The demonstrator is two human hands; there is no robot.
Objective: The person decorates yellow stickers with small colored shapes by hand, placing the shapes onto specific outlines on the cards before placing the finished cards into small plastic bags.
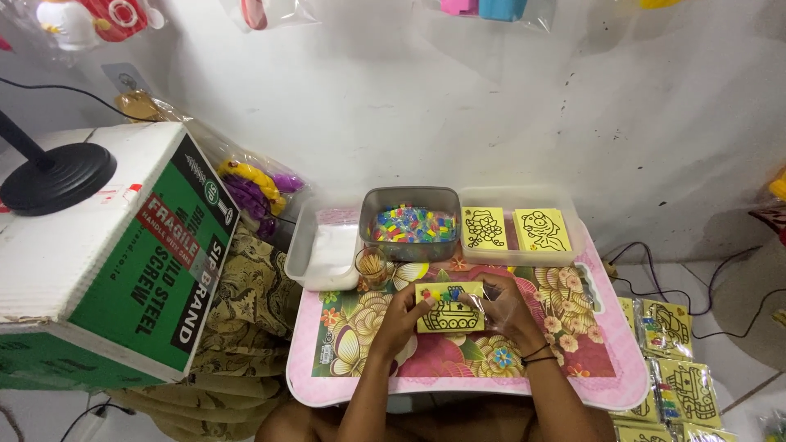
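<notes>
We sit at a low pink tabletop (344, 385) with a glossy floral print, against a scuffed white wall (458, 106). Our left hand (403, 315) and right hand (506, 307) pinch the ends of a yellow card (449, 317) at its centre. A green-and-white cardboard box (123, 262) stands left.

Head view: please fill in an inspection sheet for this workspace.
Surface: small pink floral table on the floor.
Job's things: yellow card with a tank drawing and small coloured pieces on it.
Clutter: grey tub of coloured pieces, tray of yellow cards, cup of sticks, white-filled tray.
Grippers: left hand and right hand hold the card's ends; the right also pinches a clear wrapper.
Cables: black cables on the floor at right.
Surroundings: cardboard box, packed cards, white wall.
</notes>
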